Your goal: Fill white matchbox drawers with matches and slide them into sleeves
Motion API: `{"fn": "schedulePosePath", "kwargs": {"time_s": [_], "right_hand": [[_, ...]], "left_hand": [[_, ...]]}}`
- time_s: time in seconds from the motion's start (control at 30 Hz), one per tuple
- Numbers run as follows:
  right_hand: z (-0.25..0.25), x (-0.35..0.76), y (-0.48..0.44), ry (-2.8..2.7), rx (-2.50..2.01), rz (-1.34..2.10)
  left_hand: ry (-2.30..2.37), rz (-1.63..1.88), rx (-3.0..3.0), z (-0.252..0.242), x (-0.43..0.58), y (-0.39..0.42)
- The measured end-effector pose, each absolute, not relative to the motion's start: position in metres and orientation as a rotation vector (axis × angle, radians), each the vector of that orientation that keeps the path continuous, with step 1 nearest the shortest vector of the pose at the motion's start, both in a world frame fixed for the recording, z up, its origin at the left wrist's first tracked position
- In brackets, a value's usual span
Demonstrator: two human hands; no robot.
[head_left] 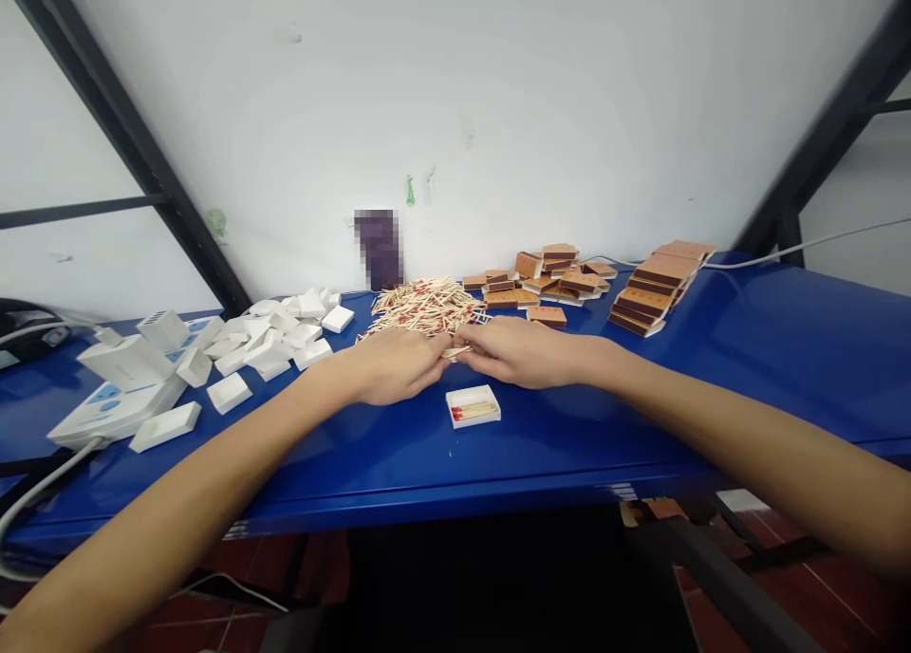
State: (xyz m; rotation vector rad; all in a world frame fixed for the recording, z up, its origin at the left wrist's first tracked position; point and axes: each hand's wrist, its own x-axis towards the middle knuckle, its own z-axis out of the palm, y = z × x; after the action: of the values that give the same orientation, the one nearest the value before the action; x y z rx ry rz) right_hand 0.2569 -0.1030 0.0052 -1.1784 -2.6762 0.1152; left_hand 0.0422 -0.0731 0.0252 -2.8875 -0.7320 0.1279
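Observation:
A heap of red-tipped matches (427, 304) lies on the blue table. At its front edge my left hand (399, 363) and my right hand (519, 351) meet, fingers closed around a few matches (456, 353) whose pale sticks show between the fingertips. Both hands appear to grip this small bunch together. Just in front of them sits a white matchbox tray (474, 423), open side up, with several matches lying along its bottom, their red heads to the left.
Left of the heap are scattered white trays (285, 323) and a white power strip (118, 408) with plugged-in adapters. Brown matchbox sleeves (559, 275) are piled behind on the right, beside a leaning row of matchboxes (661, 285). A pixelated dark object (380, 250) stands against the wall.

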Motion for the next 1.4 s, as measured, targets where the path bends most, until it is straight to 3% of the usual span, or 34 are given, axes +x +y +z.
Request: {"fn": "schedulePosePath", "kwargs": {"time_s": [0.33,1.13,1.4], "right_hand": [[0.022,0.263,-0.126,-2.744,-1.132,0.433],[0.015,0.266,-0.115,-2.654,-0.959,0.315],[0.010,0.266,-0.110,-2.633,-0.961,0.522]], "left_hand": [[-0.569,0.069,-3.114,0.021,0.043,-0.097],[-0.501,-0.142,-3.359,0.005,0.035,-0.066],[-0.531,-0.162,-3.402,0.004,0.038,-0.067]]}}
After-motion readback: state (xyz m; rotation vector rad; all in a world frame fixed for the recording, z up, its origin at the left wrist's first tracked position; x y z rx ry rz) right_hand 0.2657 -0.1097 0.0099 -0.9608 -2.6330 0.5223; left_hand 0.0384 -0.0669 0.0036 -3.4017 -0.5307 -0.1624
